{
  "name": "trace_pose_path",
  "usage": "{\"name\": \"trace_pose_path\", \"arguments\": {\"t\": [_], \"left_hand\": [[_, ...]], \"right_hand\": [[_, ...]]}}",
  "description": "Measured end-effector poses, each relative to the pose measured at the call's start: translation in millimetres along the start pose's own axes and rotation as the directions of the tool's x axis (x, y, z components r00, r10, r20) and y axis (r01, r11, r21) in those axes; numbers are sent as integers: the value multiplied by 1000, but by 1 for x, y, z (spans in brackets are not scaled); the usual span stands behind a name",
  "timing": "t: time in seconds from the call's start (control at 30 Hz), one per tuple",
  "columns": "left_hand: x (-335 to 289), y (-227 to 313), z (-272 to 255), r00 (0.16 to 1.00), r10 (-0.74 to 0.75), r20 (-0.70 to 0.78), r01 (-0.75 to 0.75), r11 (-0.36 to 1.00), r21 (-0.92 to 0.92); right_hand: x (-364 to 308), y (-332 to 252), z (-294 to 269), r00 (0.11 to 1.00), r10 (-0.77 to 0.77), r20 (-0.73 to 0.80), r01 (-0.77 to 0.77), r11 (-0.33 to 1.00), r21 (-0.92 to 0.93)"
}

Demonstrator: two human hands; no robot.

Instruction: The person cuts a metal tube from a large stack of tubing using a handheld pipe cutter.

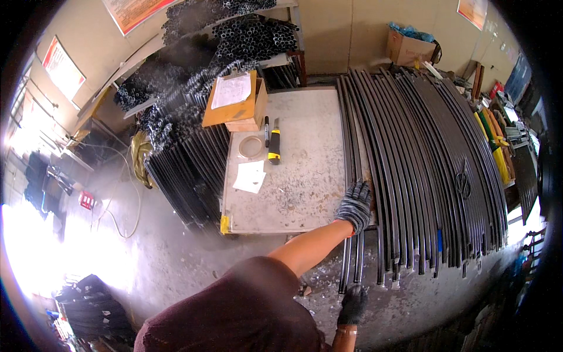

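Observation:
My left hand (355, 205), in a grey striped knit glove, lies on a few long black tubes (346, 135) along the table's right edge. Its fingers are stretched forward over the tubes. Lower down, my right hand (353, 305), in a dark glove, is at the near ends of two of these tubes (344, 276), which stick out past the table's front edge. Its fingers are too dark to show whether they grip a tube. Right of my hands lies a wide row of similar tubes (410, 176), with a coiled dark cord (463, 185) on top.
On the pale table (299, 176) are a wooden box (252, 111) with a clipboard (231, 97), a tape roll (251, 147), a black marker (267, 132), a yellow-black utility knife (274, 146) and white paper (250, 177). Stacked tubes (187, 170) stand left. A cardboard box (409, 48) sits behind.

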State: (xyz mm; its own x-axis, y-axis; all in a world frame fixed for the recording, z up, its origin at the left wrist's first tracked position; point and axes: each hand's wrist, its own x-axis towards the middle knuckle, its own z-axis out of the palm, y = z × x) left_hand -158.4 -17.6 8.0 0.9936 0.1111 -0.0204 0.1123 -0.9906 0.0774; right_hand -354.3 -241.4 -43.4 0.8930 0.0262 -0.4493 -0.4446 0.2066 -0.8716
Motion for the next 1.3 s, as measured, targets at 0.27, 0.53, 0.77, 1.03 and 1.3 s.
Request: {"name": "trace_pose_path", "arguments": {"t": [0.27,0.53,0.77,1.03,1.3], "left_hand": [[9,15,6,994,-16,-111,-16,960,-281],[9,10,3,942,257,-217,-270,962,-36],[6,12,2,988,134,-73,-128,989,76],[17,15,10,990,113,-86,-107,991,75],[20,26,16,990,126,-59,-119,987,105]], "right_hand": [[-14,-68,-82,834,-367,413,452,23,-892],[36,-50,-27,998,65,19,-67,936,346],[40,-2,-25,984,36,173,-34,999,-18],[38,-50,-10,884,-314,346,379,48,-924],[-30,-43,-41,895,-278,347,426,309,-850]]}}
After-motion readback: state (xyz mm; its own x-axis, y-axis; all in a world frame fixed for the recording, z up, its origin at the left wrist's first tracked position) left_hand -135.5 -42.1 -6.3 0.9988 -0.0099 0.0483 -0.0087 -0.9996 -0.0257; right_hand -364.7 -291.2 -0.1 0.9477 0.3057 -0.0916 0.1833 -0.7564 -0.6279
